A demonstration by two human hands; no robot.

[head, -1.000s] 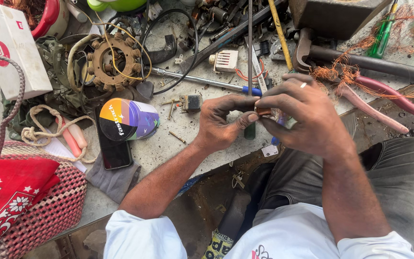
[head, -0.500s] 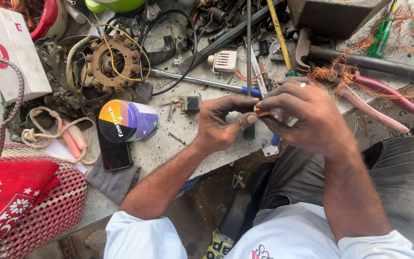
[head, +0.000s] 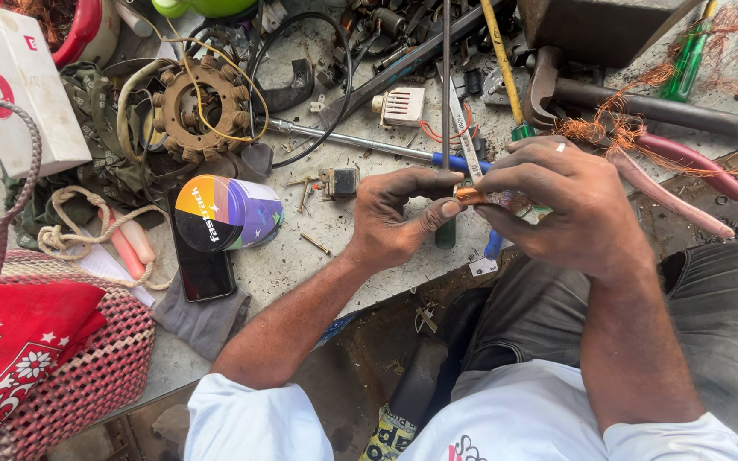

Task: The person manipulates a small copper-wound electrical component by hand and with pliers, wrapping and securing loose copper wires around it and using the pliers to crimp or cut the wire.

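The small orange part (head: 471, 195) sits pinched between your hands just above the surface's (head: 301, 256) near edge. Your left hand (head: 399, 218) closes thumb and forefinger on its end; your right hand (head: 570, 201) curls tight around the rest, beside a blue-handled screwdriver (head: 369, 147).

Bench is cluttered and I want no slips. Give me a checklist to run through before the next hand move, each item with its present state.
1. Small copper-wound part pinched between both hands: ok.
2. Left hand thumb and forefinger on the part's orange end: ok.
3. Right hand wrapped over the part: ok.
4. Part's far side, under the right fingers: cannot tell.
5. Blue-handled screwdriver lying just beyond the hands: ok.
6. Phone overhanging the bench edge: not ok.
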